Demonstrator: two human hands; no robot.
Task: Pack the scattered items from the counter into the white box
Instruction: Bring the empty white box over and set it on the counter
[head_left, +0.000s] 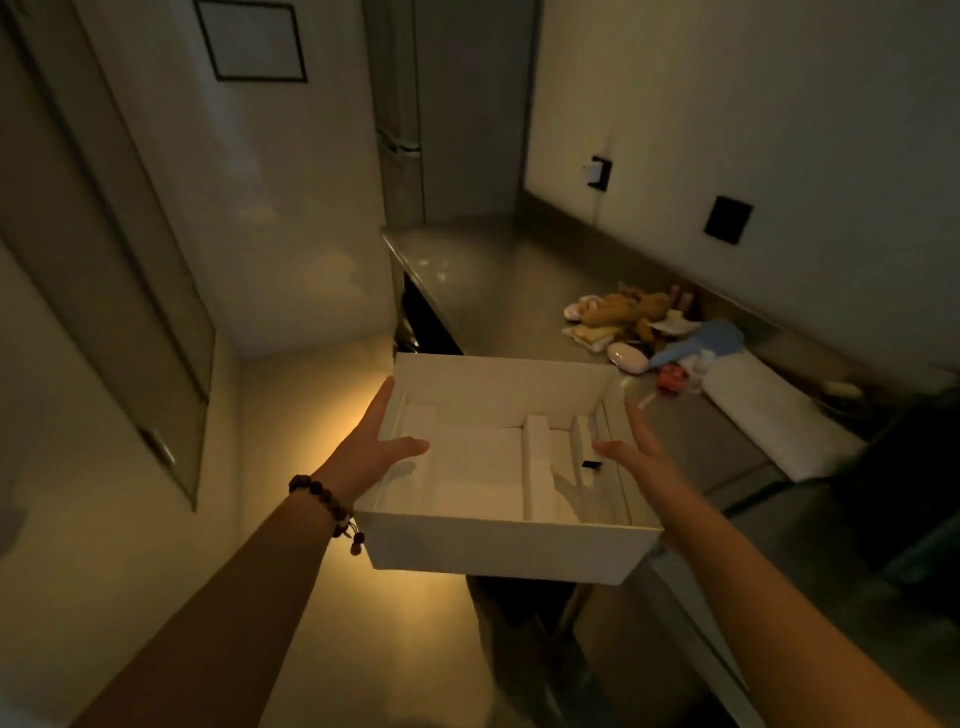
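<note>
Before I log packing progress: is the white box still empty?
Empty. The white box shows only its white dividers and a small black tab; the scattered items lie on the counter.

The box (498, 545) is carried between both hands in front of the counter (498, 291), the left hand (371, 447) on its left wall, the right hand (641, 452) on its right wall. Behind it, the scattered items (644, 332) lie piled by the counter's back edge.

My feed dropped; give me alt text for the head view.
Both hands, left and right, hold an open white box by its sides in mid-air, nothing packed in it. Beyond it, a pile of items lies on the counter.
</note>
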